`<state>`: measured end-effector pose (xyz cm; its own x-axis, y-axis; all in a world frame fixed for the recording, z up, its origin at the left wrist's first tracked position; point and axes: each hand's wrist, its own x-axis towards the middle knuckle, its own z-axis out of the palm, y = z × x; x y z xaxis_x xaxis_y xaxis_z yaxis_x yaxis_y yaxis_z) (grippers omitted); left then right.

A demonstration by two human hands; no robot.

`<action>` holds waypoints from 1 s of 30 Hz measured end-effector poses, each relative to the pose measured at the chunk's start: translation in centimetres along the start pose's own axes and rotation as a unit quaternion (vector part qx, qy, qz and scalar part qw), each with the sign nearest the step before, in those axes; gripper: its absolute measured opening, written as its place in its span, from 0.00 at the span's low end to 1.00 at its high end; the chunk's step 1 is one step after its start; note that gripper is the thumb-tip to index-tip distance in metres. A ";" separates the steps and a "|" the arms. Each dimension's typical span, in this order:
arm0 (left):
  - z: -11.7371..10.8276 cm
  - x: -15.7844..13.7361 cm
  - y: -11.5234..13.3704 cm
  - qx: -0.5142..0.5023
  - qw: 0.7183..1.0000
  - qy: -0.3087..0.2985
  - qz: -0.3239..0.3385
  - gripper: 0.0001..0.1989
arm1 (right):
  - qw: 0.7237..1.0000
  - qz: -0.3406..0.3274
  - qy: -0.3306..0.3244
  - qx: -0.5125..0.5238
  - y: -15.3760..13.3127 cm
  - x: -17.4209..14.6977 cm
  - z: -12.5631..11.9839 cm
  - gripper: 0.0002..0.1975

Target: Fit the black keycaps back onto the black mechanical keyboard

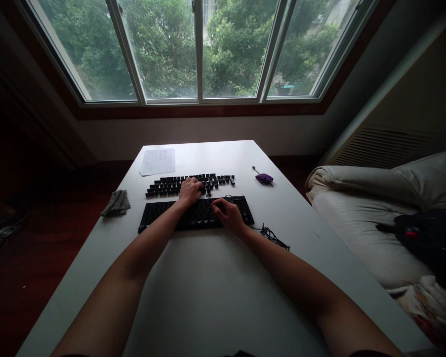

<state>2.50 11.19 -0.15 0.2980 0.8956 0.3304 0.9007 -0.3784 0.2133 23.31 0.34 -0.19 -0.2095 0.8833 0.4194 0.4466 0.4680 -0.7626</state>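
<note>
A black keyboard (193,220) with its keycaps taken off at least in large part lies across the white table. Just beyond its far edge, loose black keycaps (163,184) stand in several rows. My left hand (190,191) reaches over the keyboard into these rows, fingers bent down and closed among the keycaps; whatever they grip is hidden. Above the keyboard's right half, my right hand (229,214) has thumb and forefinger pinched together close to its surface. Anything between those fingertips is too small to make out.
A printed sheet (158,161) lies at the table's far left, and a grey cloth (116,203) at its left edge. To the right are a purple item (264,178), a small brush-like stick (256,169) and a bundled black cable (273,236). A pale sofa (353,213) flanks the table (193,292).
</note>
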 end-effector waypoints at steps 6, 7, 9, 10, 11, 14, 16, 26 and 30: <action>0.1 -0.2 -0.6 -0.018 1.000 0.011 -0.003 0.10 | 1.000 0.000 -0.003 -0.004 -0.1 0.0 -0.1 0.13; 0.0 -0.4 -0.8 -0.021 1.000 0.013 -0.005 0.10 | 1.000 0.000 -0.003 -0.005 -0.2 0.0 -0.1 0.13; -0.1 -0.7 -1.1 -0.025 1.000 0.015 -0.009 0.10 | 1.000 0.001 -0.003 -0.007 -0.2 0.0 0.0 0.13; -0.1 -0.8 -1.2 -0.025 1.000 0.014 -0.012 0.10 | 1.000 0.001 -0.003 -0.009 -0.1 0.0 0.0 0.13; -0.2 -0.9 -1.3 -0.024 1.000 0.014 -0.015 0.10 | 1.000 0.001 -0.003 -0.009 -0.1 0.0 0.1 0.13; -0.3 -1.1 -1.4 -0.022 0.999 0.015 -0.019 0.09 | 1.000 0.001 -0.005 -0.008 0.0 0.0 0.1 0.13; -0.3 -1.1 -1.3 -0.023 0.999 0.018 -0.019 0.09 | 1.000 0.003 -0.006 -0.006 0.1 0.0 0.1 0.13; 0.1 -0.9 -1.0 -0.020 0.999 0.019 -0.019 0.08 | 1.000 0.009 0.000 0.018 -0.3 0.0 0.1 0.14; 0.1 -0.8 -0.9 -0.016 0.999 0.014 -0.029 0.08 | 1.000 0.001 0.006 0.025 -0.4 -0.1 0.2 0.13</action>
<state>1.46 10.86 -0.72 0.2361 0.9092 0.3430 0.9053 -0.3341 0.2624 23.00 0.08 0.03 -0.1984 0.8841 0.4231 0.4022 0.4671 -0.7874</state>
